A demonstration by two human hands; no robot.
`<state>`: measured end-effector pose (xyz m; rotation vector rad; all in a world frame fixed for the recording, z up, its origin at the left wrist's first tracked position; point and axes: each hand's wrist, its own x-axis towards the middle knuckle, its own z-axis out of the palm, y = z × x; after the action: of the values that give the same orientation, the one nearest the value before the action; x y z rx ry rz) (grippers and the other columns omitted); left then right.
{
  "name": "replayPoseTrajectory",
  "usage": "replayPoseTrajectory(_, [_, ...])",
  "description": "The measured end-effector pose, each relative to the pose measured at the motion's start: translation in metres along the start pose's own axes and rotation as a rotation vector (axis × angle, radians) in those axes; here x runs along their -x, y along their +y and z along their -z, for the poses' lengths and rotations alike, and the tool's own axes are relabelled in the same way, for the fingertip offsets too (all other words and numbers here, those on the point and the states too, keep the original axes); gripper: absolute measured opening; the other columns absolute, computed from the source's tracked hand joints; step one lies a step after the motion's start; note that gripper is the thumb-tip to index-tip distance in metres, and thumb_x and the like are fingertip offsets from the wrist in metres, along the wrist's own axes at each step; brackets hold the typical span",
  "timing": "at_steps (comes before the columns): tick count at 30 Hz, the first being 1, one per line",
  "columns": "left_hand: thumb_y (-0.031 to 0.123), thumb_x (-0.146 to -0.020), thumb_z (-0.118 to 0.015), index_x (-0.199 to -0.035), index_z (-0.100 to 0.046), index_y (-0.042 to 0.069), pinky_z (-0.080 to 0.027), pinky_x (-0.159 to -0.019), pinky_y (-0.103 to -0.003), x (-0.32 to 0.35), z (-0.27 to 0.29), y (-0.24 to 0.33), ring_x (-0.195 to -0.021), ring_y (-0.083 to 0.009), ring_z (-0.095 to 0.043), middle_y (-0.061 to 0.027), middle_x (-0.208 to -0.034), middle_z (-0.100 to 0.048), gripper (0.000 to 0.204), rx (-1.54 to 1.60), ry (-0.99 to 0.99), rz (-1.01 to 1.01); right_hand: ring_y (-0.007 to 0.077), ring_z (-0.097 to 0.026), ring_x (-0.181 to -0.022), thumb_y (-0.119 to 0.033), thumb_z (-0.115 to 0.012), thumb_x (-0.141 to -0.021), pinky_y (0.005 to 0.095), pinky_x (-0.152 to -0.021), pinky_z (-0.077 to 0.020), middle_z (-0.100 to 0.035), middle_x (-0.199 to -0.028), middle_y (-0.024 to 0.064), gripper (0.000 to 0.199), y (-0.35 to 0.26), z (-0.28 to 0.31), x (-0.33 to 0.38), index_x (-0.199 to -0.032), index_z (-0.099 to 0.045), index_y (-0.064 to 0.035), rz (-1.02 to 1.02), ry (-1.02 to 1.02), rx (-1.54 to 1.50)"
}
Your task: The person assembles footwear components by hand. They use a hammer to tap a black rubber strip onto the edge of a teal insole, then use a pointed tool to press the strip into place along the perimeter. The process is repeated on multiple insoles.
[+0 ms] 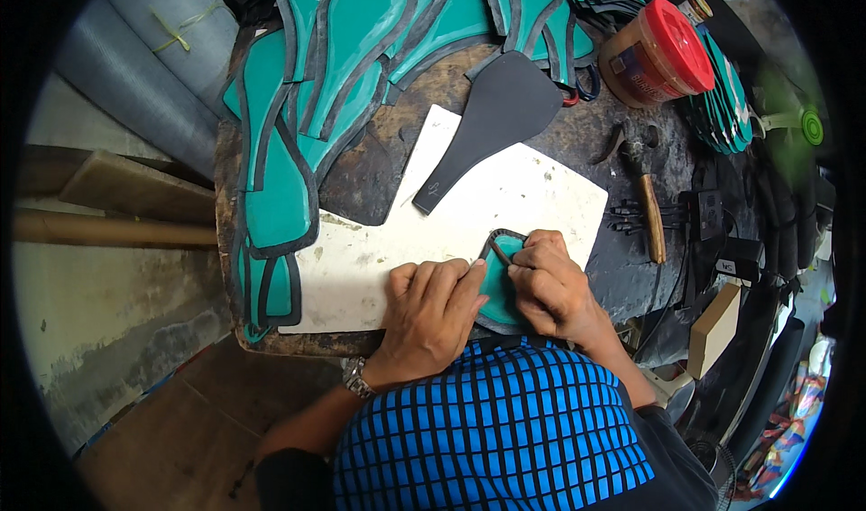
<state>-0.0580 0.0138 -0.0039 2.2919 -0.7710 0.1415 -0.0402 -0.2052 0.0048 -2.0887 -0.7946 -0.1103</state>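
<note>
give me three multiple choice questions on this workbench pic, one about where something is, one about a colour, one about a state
1. Where is the hammer?
A. right of the white board
B. on the floor
C. in the left hand

2. What colour is the jar lid?
A. green
B. red
C. white

3. What are both hands doing?
A. hanging free
B. pressing a teal piece
C. holding the jar

A: it lies on the bench beside the white board.
B: the lid is plainly red.
B: left hand and right hand rest on the teal piece.

Workbench layout, from above

Cut piece (498,285) on white board (379,258), under both hands; stacked pieces (298,132) behind-left; hammer (645,195) right; jar (657,53), possibly glue, behind-right.
</note>
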Motion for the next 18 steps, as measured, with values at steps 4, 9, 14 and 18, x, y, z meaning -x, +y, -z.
replayPoseTrajectory(4, [0.012,-0.088,-0.073,-0.126,-0.063,-0.004,-0.035,-0.088,-0.039,0.0016,-0.0029,-0.0009,-0.095,-0.0208,-0.056,-0.0102,-0.105,-0.060,0.043,-0.017,0.019,-0.017,0.0290,-0.058,-0.084,0.003,-0.071,-0.071,0.0427,-0.091,-0.0442,-0.058,-0.091,0.0128,0.027,0.0019,0.0018,0.0008,-0.096,-0.063,0.0019,0.011,0.016,-0.077])
replayPoseTrajectory(9, [0.012,-0.087,-0.074,-0.125,-0.062,-0.004,-0.035,-0.088,-0.040,0.0048,-0.0024,0.0008,-0.094,-0.0218,-0.056,-0.0107,-0.105,-0.060,0.043,-0.004,0.029,-0.003,0.0282,-0.058,-0.084,0.002,-0.070,-0.073,0.0432,-0.093,-0.0437,-0.058,-0.090,0.0123,0.024,0.0012,0.0009,0.0016,-0.096,-0.063,0.0007,0.021,-0.028,-0.011])
replayPoseTrajectory(14, [0.011,-0.088,-0.073,-0.125,-0.062,-0.004,-0.036,-0.088,-0.041,0.0081,-0.0005,0.0036,-0.094,-0.0227,-0.057,-0.0115,-0.105,-0.060,0.042,-0.004,0.025,0.011,0.0276,-0.058,-0.083,0.002,-0.070,-0.072,0.0433,-0.094,-0.0432,-0.057,-0.088,0.0117,0.022,0.0023,0.0005,0.0006,-0.093,-0.062,0.0011,0.035,-0.013,-0.027])
replayPoseTrajectory(18, [0.011,-0.088,-0.073,-0.124,-0.062,-0.004,-0.036,-0.088,-0.042,0.0088,-0.0011,0.0066,-0.095,-0.0238,-0.057,-0.0124,-0.105,-0.060,0.040,-0.014,0.025,0.034,0.0266,-0.057,-0.081,0.001,-0.070,-0.072,0.0431,-0.095,-0.0426,-0.057,-0.087,0.0109,0.021,0.0017,0.0018,0.0013,-0.092,-0.062,0.0006,0.043,-0.045,-0.027])
